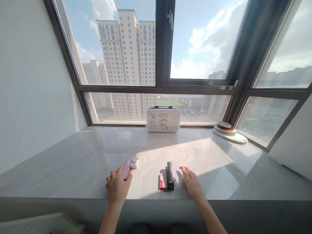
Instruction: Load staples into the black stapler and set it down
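My left hand (117,187) is closed around the near end of a small red-and-white box (125,173), thumb on its right side and fingers on its left. Touching that box at the far side are other little boxes of the same look, including a white one (134,162) with a dark picture on top. A black stapler (170,175) lies lengthwise near the counter's front edge. Against its left side rests another red-and-white box (163,181). To the right of the stapler, my right hand (191,182) is open with fingers stretched out, apart from it and holding nothing.
A white case (163,121) with cartoon prints and a dark handle stands upright against the window. Several stacked plates or lids (226,128) lie in the back right corner. The marble counter (80,162) ends at a front edge just before my wrists.
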The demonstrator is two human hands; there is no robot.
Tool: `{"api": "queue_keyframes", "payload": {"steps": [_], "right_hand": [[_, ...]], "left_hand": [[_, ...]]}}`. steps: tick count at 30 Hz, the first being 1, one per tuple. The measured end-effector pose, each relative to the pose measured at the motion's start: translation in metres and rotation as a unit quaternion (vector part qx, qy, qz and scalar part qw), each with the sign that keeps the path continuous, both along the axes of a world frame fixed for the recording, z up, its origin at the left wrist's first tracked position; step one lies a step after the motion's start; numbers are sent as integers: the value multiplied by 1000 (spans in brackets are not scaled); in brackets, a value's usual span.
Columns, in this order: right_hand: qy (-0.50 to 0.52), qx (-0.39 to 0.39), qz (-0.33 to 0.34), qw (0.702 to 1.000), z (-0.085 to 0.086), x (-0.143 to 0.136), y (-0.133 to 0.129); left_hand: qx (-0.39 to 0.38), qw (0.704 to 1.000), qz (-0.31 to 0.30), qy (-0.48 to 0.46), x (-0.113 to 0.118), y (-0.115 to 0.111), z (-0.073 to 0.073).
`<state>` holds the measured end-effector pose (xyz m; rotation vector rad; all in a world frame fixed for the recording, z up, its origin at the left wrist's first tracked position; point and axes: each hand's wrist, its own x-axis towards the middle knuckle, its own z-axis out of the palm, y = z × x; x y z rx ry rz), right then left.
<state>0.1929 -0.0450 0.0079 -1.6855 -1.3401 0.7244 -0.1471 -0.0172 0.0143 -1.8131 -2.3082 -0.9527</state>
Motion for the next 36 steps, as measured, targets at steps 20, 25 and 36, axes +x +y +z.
{"api": "queue_keyframes", "payload": {"steps": [20,25,36], "right_hand": [[-72,26,88,993,5,-21,-5],[-49,4,116,992,6,-20,-6],[-25,39,53,998,9,-20,-11]], "left_hand": [[-135,882,-420,-165,75,-13,36],[-147,872,-459,-80,95,0,28],[-37,892,-380,-243,71,19,5]]}}
